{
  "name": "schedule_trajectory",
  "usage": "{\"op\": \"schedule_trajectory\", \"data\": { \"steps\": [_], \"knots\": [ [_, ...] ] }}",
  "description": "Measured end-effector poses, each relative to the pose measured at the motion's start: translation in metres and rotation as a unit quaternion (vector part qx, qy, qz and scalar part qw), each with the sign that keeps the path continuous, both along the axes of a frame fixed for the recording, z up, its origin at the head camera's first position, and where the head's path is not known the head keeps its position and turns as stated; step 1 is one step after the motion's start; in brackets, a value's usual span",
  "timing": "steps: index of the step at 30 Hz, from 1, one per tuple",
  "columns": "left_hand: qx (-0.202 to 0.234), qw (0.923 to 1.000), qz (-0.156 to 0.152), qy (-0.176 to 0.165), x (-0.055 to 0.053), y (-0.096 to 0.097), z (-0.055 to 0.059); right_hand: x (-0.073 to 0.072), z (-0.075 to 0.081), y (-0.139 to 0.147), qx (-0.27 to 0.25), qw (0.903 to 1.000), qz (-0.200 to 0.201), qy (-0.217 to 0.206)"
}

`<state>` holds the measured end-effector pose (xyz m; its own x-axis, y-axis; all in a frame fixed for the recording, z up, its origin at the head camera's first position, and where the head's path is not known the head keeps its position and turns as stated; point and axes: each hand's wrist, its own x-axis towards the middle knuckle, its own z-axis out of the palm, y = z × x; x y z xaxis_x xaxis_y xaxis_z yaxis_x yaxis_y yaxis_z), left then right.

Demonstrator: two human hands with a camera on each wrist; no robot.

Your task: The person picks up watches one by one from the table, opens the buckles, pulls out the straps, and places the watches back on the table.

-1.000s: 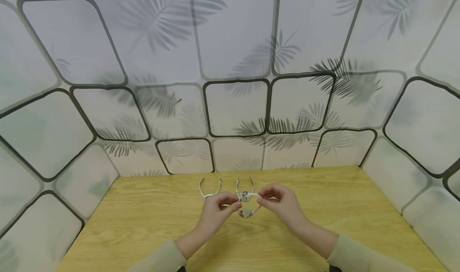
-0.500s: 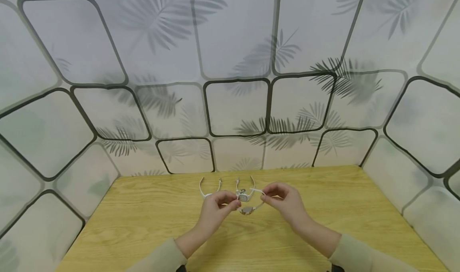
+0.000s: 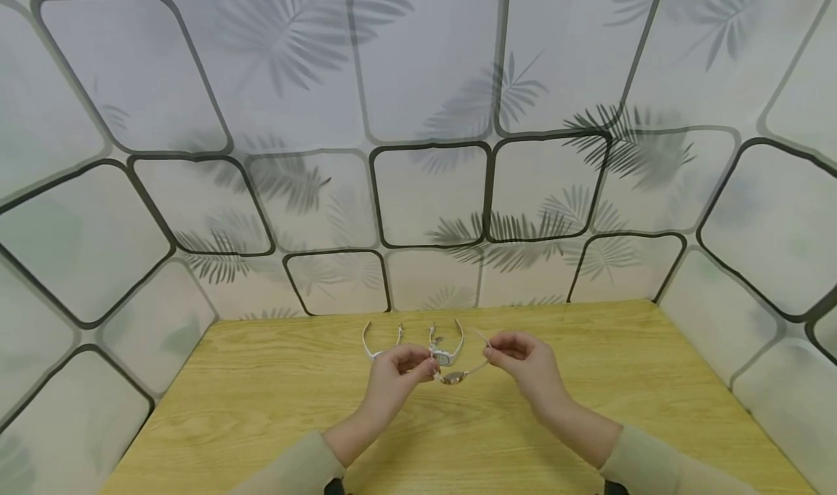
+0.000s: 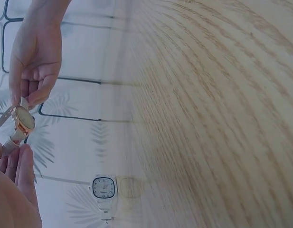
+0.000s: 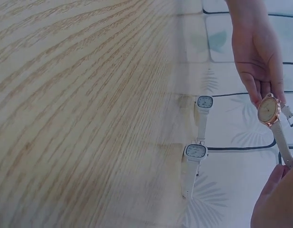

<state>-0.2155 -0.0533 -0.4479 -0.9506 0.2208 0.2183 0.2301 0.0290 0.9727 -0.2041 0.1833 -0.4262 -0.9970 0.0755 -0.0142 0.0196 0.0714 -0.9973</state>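
Observation:
Between both hands hangs a wristwatch (image 3: 453, 378) with a round rose-gold case and a pale strap, held above the table. My left hand (image 3: 396, 380) pinches the strap on the buckle side; the buckle (image 5: 292, 120) shows in the right wrist view. The other strap end is pinched by my right hand (image 3: 531, 368), with the holed tip (image 4: 4, 117) sticking out past the fingers in the left wrist view. Behind the hands stand two white watches with squarish dials: one white watch (image 5: 196, 151) close behind the held one, another white watch (image 5: 204, 102) to its left, partly covered by my left hand in the head view.
The wooden table (image 3: 275, 408) carries the two white watches near its back part. A patterned curtain-like wall (image 3: 431, 197) with leaf prints rises at the table's back edge and along both sides.
My right hand has moved slightly right, drawing the strap out wider. The rose-gold watch has risen a little and its face has tilted. My left hand stays nearly in place.

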Motion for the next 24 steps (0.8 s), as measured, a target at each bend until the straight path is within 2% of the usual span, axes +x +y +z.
{"op": "schedule_trajectory", "data": {
  "steps": [8,15,24],
  "knots": [
    [0.033,0.9981,0.006,-0.051,-0.004,0.003,-0.004,-0.001,-0.005,0.003,-0.008,0.9996,-0.024,-0.015],
    [0.06,0.9941,0.024,-0.087,-0.008,0.012,-0.007,-0.006,-0.012,0.008,-0.027,0.9984,-0.042,-0.026],
    [0.074,0.9931,0.03,-0.086,-0.012,0.029,-0.012,-0.008,-0.017,0.017,-0.057,0.995,-0.064,-0.051]
  ]
}}
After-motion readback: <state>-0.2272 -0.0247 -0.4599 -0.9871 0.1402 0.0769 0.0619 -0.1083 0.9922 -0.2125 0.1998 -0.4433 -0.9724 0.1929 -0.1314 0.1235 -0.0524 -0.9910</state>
